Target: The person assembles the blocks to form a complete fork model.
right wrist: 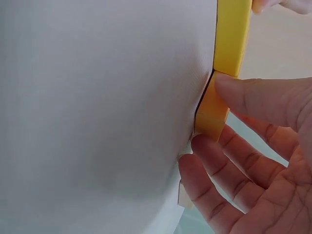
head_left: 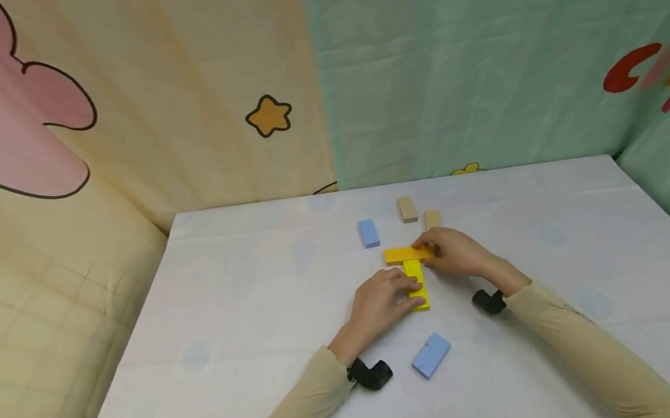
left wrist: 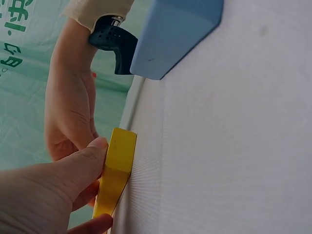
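A yellow block and an orange block lie flat on the white table, end to side in a T shape. My left hand holds the yellow block, which in the left wrist view sits between thumb and fingers. At the orange block's right end, my right hand pinches it. The right wrist view shows the thumb on the orange block and fingertips around its end. There the two blocks touch.
Behind the T lie a blue block and two tan blocks, one farther back and one near my right hand. Another blue block lies in front. Printed curtains rise behind the white table.
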{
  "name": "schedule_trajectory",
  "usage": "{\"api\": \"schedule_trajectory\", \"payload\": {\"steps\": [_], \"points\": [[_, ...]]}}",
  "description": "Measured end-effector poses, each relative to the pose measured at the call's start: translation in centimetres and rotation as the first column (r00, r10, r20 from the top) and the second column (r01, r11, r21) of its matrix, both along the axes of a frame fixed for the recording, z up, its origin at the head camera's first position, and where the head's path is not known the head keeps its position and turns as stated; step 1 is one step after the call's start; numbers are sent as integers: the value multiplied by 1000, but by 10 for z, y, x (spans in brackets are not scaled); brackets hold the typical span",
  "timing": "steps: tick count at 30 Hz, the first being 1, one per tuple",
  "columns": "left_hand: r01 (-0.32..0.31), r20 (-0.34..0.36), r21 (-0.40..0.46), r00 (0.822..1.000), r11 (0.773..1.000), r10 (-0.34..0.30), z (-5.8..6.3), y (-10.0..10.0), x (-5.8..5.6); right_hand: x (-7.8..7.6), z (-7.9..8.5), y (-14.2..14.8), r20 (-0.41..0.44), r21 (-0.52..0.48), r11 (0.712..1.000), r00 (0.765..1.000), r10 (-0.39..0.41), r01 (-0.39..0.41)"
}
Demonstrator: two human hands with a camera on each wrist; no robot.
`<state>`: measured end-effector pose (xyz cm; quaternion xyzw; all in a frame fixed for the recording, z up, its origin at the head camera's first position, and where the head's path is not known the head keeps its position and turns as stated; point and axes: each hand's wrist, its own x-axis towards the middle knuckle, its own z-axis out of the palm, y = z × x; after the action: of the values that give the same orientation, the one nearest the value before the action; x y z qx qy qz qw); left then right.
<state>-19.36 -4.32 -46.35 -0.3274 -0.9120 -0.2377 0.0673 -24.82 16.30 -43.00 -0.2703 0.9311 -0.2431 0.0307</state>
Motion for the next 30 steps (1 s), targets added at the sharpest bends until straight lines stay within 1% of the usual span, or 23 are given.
{"api": "schedule_trajectory", "payload": {"steps": [6, 10, 14, 17, 20, 23, 27, 30], "points": [[4, 7, -15, 1000, 1000, -4, 0, 2, -2, 4, -3, 8, -23, -42, 999, 999, 29, -30], [8, 18, -8, 1000, 1000, -8, -1, 1, -3, 11, -5, 16, -33, -78, 997, 999, 18, -20], [8, 23, 14, 1000, 1000, -9, -2, 0, -3, 22, -3, 24, -62, -116, 993, 998, -3, -5], [6, 20, 31, 1000, 1000, -6, -3, -1, -3, 33, 0, 29, -67, -153, 988, 998, 10, -20], [4, 19, 48, 1000, 999, -5, -4, -1, -3, 46, 3, 31, -54, -180, 981, 996, 64, -73], [4, 22, 68, 1000, 998, -6, -4, -1, -3, 57, 3, 32, -33, -189, 970, 988, 151, -154], [4, 26, 82, 1000, 997, -6, -4, -1, -3, 69, 2, 30, 33, -207, 946, 964, 263, -251], [2, 36, 85, 999, 996, -5, -4, 0, -3, 76, 1, 28, 109, -219, 932, 942, 317, -288]]}}
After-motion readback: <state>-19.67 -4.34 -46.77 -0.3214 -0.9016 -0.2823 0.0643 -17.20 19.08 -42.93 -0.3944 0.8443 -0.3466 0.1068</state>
